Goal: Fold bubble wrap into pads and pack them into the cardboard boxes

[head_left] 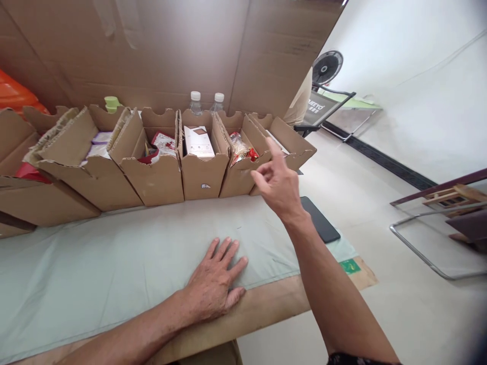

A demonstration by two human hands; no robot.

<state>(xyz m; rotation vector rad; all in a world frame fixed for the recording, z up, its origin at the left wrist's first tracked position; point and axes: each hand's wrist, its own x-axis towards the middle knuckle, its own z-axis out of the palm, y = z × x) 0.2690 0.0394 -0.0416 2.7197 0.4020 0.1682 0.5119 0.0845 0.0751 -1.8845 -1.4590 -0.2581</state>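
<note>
- Pale green cloth (pixel 114 263) covers the tabletop (pixel 266 304); it looks soft and smooth; stiff brown cardboard boxes (pixel 160 177) stand in a row behind.
- Left hand (pixel 215 284) lies flat on the cloth; fingers spread, holding nothing.
- Right hand (pixel 279 185) hangs just by the end box (pixel 292 144); one finger points up, the rest curl loosely; nothing held.
- It seems to be pointing, not picking; taking the shiny red packets (pixel 241 147) would need a reach over the box wall.
</note>
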